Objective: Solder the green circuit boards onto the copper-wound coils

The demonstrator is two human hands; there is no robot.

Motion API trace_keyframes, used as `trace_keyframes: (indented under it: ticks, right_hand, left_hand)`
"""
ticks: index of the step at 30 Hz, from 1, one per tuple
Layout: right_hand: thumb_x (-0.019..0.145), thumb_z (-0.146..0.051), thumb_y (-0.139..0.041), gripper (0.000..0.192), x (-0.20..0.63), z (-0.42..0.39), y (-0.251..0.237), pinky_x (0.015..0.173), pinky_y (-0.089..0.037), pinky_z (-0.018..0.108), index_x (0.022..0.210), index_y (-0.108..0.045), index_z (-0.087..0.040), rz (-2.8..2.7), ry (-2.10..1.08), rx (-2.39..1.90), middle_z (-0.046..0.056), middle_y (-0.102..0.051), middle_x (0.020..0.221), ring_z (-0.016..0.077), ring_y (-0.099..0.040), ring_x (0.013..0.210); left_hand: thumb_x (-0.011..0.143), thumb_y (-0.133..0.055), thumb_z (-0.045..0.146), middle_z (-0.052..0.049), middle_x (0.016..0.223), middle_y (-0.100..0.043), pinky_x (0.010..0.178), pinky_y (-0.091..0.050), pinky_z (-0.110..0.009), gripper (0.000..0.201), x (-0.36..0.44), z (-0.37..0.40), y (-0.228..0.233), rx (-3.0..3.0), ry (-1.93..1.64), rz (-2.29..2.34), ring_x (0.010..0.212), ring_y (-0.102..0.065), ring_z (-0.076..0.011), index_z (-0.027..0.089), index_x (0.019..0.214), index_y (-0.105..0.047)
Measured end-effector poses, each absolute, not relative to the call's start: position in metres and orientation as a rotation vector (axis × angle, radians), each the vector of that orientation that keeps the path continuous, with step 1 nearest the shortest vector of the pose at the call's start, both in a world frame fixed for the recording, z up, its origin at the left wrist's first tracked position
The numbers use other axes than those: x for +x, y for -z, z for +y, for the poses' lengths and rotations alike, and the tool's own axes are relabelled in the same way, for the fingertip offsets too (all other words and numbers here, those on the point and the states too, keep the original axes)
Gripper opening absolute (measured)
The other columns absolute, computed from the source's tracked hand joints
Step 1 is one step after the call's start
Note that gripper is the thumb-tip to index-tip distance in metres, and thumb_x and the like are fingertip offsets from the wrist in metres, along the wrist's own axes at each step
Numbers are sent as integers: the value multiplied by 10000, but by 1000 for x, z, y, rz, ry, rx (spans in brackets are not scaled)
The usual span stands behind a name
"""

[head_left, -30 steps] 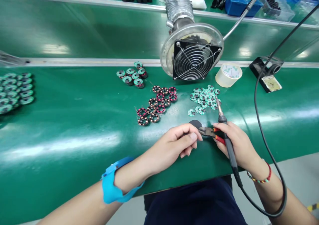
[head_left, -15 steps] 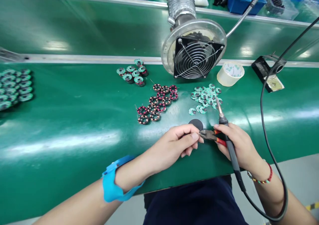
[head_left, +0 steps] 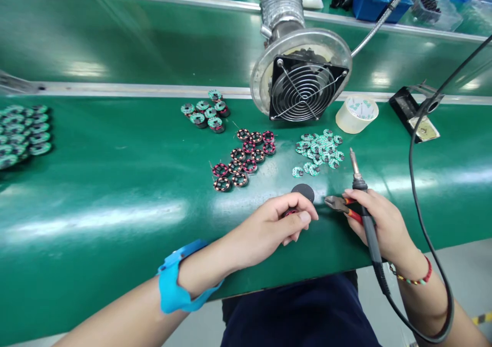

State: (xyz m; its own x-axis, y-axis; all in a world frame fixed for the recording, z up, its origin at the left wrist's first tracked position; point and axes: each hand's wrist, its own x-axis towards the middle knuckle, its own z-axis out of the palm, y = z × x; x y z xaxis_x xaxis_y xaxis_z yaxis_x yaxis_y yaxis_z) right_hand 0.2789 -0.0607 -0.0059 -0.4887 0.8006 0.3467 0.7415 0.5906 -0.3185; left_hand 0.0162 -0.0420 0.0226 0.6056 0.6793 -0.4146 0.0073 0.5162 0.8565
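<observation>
Coil part (head_left: 291, 212), small and red-edged, sits pinched under the curled fingers of the left hand (head_left: 274, 226) near the front edge of the green bench (head_left: 115, 183); most of it is hidden. Right hand (head_left: 378, 224) is closed around two tools at once: red-handled cutters (head_left: 340, 205), nose pointing at the left hand but apart from it, and a soldering iron (head_left: 361, 196), tip angled away. A black disc (head_left: 303, 191) lies just beyond the left fingertips. Farther back lie wound coils (head_left: 244, 158), green boards (head_left: 318, 151), a tape roll (head_left: 356, 115) and an extraction fan (head_left: 302, 83).
</observation>
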Motion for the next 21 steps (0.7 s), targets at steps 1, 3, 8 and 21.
trace_keyframes:
  ticks: [1,3,8,21]
  right_hand:
    - [928,-207,-559,365,279,-61,5,677,-554,355,1290,-508,-195,-2366,-176,-1231,99,-673,946,245,-660,826]
    - [935,-217,-547,365,279,-62,4,665,-546,349,1297,-503,-204,-2375,-186,-1227,86,-664,931,235,-645,800]
    - [958,-248,-523,324,272,-65,3,608,-507,322,1275,-516,-177,-2438,-163,-1175,62,-608,849,209,-571,712]
    - [970,-260,-505,330,270,-64,3,604,-491,317,1294,-515,-196,-2461,-135,-1134,54,-600,839,203,-558,700]
  left_hand:
    - [895,-547,317,39,729,-492,535,-359,-206,165,16,-42,-23,960,-460,834,603,-442,-73,161,912,-595]
    - [891,-551,309,44,716,-488,538,-359,-210,155,16,-42,-23,973,-452,833,598,-435,-75,164,924,-594]
    - [880,-545,321,44,703,-487,515,-336,-212,156,17,-42,-25,990,-437,876,578,-424,-76,168,885,-574]
    - [874,-541,324,47,706,-491,502,-326,-202,159,18,-41,-25,987,-444,901,565,-413,-66,168,848,-552]
